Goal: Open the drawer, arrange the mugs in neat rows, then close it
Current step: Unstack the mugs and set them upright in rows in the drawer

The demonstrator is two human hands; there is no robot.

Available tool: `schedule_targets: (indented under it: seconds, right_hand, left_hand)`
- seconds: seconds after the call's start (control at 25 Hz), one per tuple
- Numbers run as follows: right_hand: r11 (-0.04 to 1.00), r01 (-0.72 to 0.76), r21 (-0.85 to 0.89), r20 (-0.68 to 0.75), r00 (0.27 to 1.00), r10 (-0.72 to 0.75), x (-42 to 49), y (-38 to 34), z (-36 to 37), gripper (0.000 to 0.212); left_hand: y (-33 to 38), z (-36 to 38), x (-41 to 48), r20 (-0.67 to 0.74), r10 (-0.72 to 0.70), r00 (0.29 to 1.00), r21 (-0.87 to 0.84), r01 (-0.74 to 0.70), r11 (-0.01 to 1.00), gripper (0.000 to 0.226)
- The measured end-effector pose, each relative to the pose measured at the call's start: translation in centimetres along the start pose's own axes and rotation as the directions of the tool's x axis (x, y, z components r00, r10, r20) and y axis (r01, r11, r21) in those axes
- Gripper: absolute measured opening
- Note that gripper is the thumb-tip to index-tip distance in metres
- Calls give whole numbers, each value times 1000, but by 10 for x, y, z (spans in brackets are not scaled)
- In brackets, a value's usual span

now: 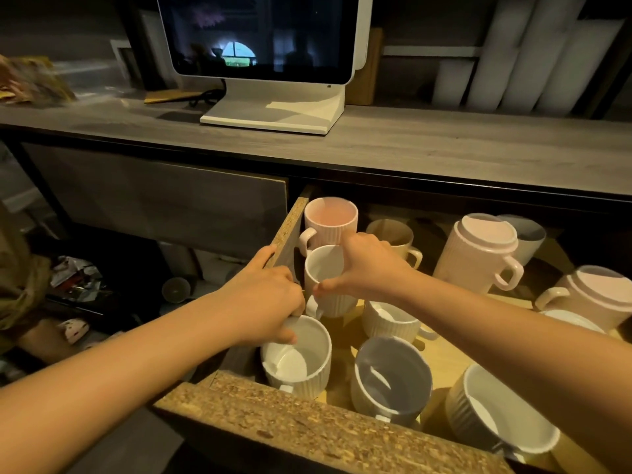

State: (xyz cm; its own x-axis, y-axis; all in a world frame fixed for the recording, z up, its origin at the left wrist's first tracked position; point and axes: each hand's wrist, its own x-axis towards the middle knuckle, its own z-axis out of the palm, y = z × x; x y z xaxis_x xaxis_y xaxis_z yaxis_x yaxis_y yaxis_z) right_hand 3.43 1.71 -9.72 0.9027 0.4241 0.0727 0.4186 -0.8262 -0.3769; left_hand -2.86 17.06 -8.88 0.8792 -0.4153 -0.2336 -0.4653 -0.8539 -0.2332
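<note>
Drawer is pulled all the way out under the grey counter and I've got both hands in the left end of it. My right hand is clamped over the top of a white ribbed mug: thumb on the near side, fingers curled over the far rim. That mug sits upright, second in the line along the left wall, right in front of the pink mug in the back corner. My left hand has the forefinger stretched along the top of the drawer's chipboard side. The other fingers are curled down and the thumb is on the rim of the front white mug, so it looks like I'm pinching that rim. That one's upright too, in the front left corner. The rest are still all over the place: a grey-blue mug beside the front one, another white one behind it, a beige mug further back. Over on the right, two pink mugs are flipped upside down, a tall one and one near the edge. There's also a big white mug in the front right. A white monitor stands on the counter above.
</note>
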Motion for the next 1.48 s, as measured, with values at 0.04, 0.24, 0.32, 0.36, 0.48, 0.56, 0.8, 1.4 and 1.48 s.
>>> schedule_targets:
  seconds: [0.04, 0.24, 0.32, 0.36, 0.48, 0.56, 0.8, 1.4, 1.48]
  right_hand:
    - [1000, -2, -1, -3, 1000, 2, 1, 0, 3, 74]
    - [1000, -12, -4, -24, 1000, 12, 4, 2, 24, 82]
    - [1000, -18, -17, -25, 1000, 18, 5, 3, 29, 82]
    - [1000, -16, -17, -23, 1000, 16, 7, 4, 30, 82]
    - [1000, 3, -30, 12, 1000, -3, 10, 4, 33, 80]
    - [999, 22, -44, 37, 999, -20, 12, 4, 33, 78]
    - [998, 51, -41, 84, 995, -48, 15, 9, 30, 80]
    - [978, 104, -182, 227, 972, -61, 16, 29, 14, 55]
    - [977, 106, -183, 259, 964, -56, 16, 30, 16, 55]
  left_hand:
    - [0, 0, 0, -7, 5, 1000, 3, -4, 1000, 30]
    - [-1, 3, 1, -46, -3, 999, 26, 4, 1000, 23]
    - [0, 1, 2, -94, -27, 995, 45, 31, 998, 22]
    - [-1, -1, 3, -126, -41, 991, 53, 48, 997, 23]
    - [-7, -7, 11, -179, -81, 981, 34, 88, 996, 29]
    - [-11, -8, 17, -169, -75, 983, 42, 83, 996, 33]
    - [-13, -5, 38, -111, -43, 993, 100, 54, 994, 32]
    - [-6, 2, 47, -147, -75, 986, 204, 104, 973, 34]
    - [-5, 0, 46, -135, -77, 988, 204, 104, 973, 33]
